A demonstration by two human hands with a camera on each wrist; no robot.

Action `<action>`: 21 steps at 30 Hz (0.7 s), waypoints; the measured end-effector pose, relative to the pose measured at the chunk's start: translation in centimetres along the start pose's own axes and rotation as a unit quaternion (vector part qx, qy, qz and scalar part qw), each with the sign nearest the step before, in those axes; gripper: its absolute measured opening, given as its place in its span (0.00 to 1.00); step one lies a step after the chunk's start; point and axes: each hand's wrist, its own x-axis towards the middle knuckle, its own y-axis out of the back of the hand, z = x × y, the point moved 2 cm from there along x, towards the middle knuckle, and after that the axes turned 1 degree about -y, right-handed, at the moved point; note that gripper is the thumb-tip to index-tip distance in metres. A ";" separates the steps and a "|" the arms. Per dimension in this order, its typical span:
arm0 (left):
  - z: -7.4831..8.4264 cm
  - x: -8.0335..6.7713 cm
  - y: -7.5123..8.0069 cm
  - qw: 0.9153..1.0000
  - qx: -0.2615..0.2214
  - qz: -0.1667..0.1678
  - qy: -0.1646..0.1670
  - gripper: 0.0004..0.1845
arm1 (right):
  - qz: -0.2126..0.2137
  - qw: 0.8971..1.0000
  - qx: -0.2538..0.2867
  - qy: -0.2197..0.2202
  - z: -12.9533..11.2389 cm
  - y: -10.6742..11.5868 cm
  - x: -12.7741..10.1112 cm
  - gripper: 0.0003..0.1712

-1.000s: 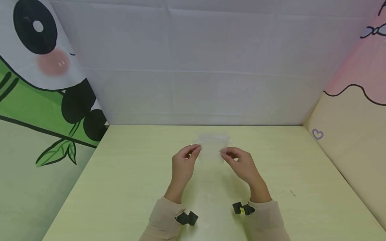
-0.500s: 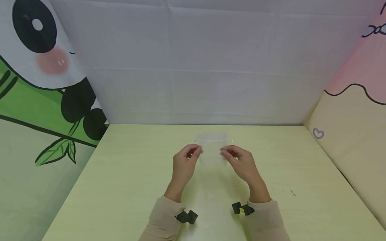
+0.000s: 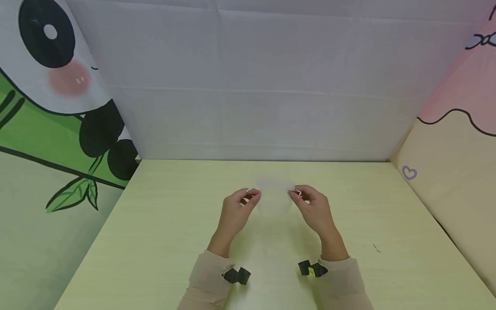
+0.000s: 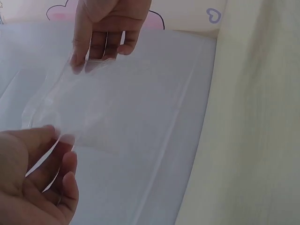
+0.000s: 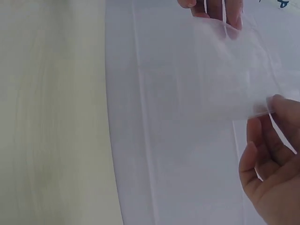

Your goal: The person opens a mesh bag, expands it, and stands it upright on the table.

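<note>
A small see-through plastic bag [image 3: 274, 200] is stretched between my two hands over the middle of the table. My left hand [image 3: 237, 209] pinches its left edge between thumb and fingers. At the opposite edge, my right hand [image 3: 314, 209] pinches it the same way, with a thin white string [image 3: 297, 192] showing at the fingertips. In the left wrist view the clear film of the bag [image 4: 79, 101] spans both hands, its creased upper band at the left. The right wrist view shows the bag [image 5: 225, 75] hanging flat, with nothing visible inside.
The pale wooden table [image 3: 155, 241] has a small dark mark [image 3: 376, 248] at the right. A white sheet [image 3: 263, 86] stands behind it. Cartoon-printed panels flank both sides, a green one [image 3: 58, 137] left and a pink and cream one [image 3: 453, 150] right.
The bag's upper band has tipped lower between the hands. My right fingers have shifted up toward the string, which now lies over them; my left hand has moved only slightly.
</note>
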 end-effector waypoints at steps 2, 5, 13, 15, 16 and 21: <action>-0.7 0.0 -0.1 0.999 -0.001 -0.026 0.018 0.08 | -0.003 1.000 -0.017 -0.001 0.4 -0.1 0.1 0.07; -1.6 0.1 -0.1 0.998 -0.002 -0.045 0.042 0.09 | -0.022 0.999 -0.044 0.004 1.1 -0.4 0.3 0.07; -3.7 0.1 -0.2 0.995 0.052 -0.065 0.057 0.09 | -0.085 0.991 -0.099 -0.023 2.6 -1.0 0.7 0.11; -4.0 0.1 -0.3 0.992 0.076 -0.075 0.065 0.09 | -0.103 0.988 -0.115 -0.030 2.8 -1.2 0.7 0.11; -4.2 0.1 -0.4 0.991 0.088 -0.080 0.068 0.09 | -0.111 0.986 -0.124 -0.031 2.9 -1.3 0.6 0.11; -4.7 0.0 -0.6 0.984 0.125 -0.100 0.080 0.08 | -0.131 0.979 -0.152 -0.033 3.5 -1.8 0.6 0.09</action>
